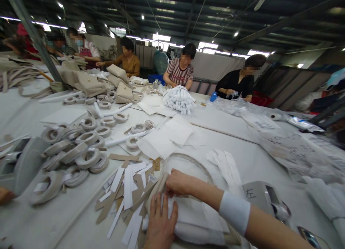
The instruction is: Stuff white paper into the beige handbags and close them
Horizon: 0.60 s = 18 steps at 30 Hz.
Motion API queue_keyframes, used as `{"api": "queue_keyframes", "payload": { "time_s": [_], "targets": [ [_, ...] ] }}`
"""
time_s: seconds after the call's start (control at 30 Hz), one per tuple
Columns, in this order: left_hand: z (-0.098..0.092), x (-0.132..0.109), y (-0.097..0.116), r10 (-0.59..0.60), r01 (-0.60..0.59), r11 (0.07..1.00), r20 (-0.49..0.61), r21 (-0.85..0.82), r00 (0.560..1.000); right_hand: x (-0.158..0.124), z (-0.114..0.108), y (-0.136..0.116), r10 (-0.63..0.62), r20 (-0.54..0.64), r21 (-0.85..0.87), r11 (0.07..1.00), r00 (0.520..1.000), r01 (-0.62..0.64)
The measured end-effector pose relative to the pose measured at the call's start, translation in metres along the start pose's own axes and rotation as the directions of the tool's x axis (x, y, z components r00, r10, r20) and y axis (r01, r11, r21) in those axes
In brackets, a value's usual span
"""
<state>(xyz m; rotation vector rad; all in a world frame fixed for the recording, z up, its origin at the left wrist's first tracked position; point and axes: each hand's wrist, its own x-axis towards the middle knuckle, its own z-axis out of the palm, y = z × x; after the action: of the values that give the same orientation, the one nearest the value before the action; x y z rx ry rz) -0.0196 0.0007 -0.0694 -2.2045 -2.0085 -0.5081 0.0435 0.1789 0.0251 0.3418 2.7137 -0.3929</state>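
A beige bag [159,186] with a long strap [201,162] looped behind it lies on the table directly before me. White sheet material [188,214] covers much of the bag, with a white roll-like piece [198,232] along its near side. My left hand [161,222] rests flat on the near left part of the bag, fingers apart. Just beyond it, my right hand [179,183] is closed at the bag's edge, its fingertips partly hidden. A pale cuff [234,211] wraps the right forearm.
White and tan strips [128,188] lie left of the bag, beside many coiled straps [87,157]. Grey tape dispensers stand at left [28,166] and right [265,197]. Plastic bags [293,152] spread at right. Co-workers [179,69] work across the table.
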Motion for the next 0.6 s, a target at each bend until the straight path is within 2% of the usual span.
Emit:
{"api": "queue_keyframes", "payload": {
  "time_s": [0.13, 0.3, 0.43, 0.6],
  "targets": [
    [0.005, -0.001, -0.007, 0.069, -0.068, 0.998, 0.023, -0.013, 0.997, 0.010, 0.010, 0.006, 0.062, 0.014, 0.016, 0.998, 0.998, -0.062],
    [0.007, -0.002, -0.009, 0.072, -0.072, 0.997, 0.039, -0.014, 0.997, 0.006, 0.011, 0.019, 0.170, -0.029, 0.116, 0.979, 0.985, -0.165],
    [0.005, -0.001, -0.008, 0.069, -0.068, 0.997, 0.011, -0.047, 0.998, 0.003, 0.018, 0.034, 0.302, -0.117, 0.247, 0.932, 0.946, -0.267],
    [0.003, 0.000, -0.005, 0.051, -0.051, 0.997, -0.004, -0.059, 0.999, -0.005, 0.026, 0.050, 0.380, -0.152, 0.422, 0.860, 0.912, -0.288]
  ]
}}
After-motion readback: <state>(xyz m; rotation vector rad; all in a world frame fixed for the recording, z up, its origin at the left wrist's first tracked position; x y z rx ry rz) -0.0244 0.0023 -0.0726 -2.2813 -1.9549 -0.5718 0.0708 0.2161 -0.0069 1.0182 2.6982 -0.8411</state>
